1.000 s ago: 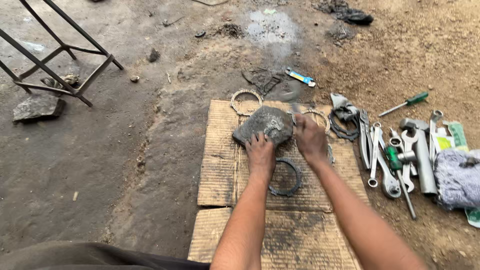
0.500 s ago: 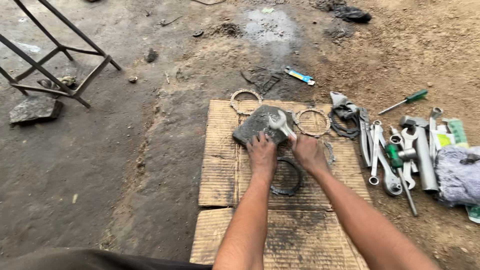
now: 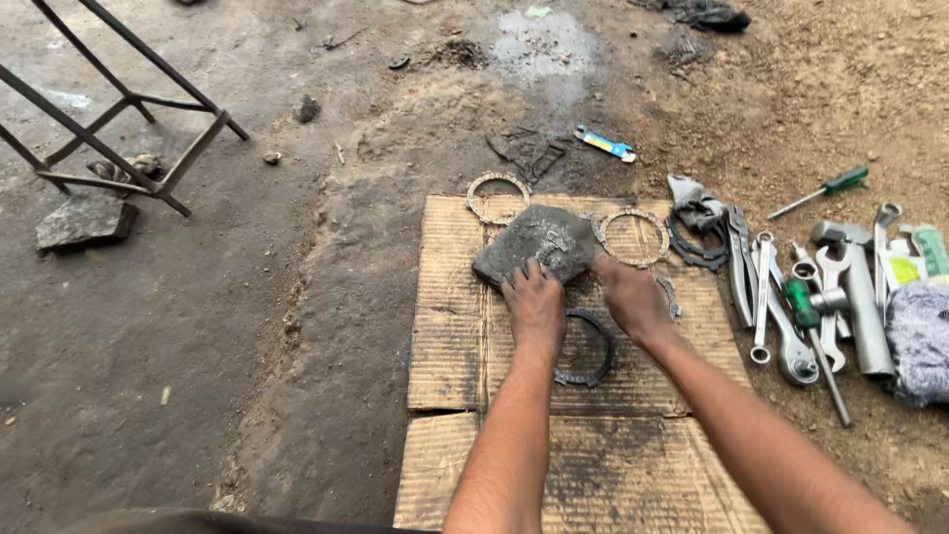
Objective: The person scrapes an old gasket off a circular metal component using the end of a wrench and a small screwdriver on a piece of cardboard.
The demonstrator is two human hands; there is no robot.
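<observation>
Both hands are on the grey metal cover (image 3: 539, 247) at the far end of the cardboard sheet (image 3: 450, 326): left hand (image 3: 535, 305) curls its fingers over the near edge, right hand (image 3: 631, 297) grips the right corner. Toothed rings (image 3: 633, 237) lie just right, wrenches (image 3: 781, 307) farther right.

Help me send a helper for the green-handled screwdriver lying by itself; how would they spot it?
Start at the cardboard sheet on the dirt, then look right to the row of wrenches. Beyond that row's far end lies the screwdriver, alone on bare dirt. Its green handle and thin shaft set it apart from the grey tools; another green-handled tool lies among the wrenches.
</observation>
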